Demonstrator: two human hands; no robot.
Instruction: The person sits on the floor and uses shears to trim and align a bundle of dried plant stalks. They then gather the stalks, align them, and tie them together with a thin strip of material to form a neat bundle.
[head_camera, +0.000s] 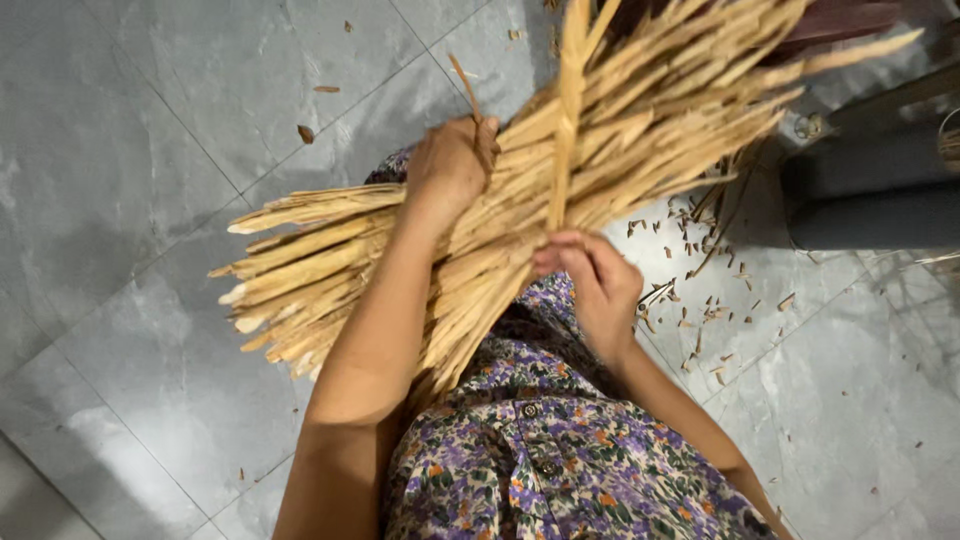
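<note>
The left hand (452, 165) clamps over the bundle of dry cane strips (520, 190), steadying it, while the right hand (598, 285) below pinches one upright strip (566, 120).

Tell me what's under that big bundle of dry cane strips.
Under the bundle of cane strips lies grey tiled floor with scattered chips and the flowered dress. The left hand and right hand grip it. Whatever lies directly beneath is covered.
</note>
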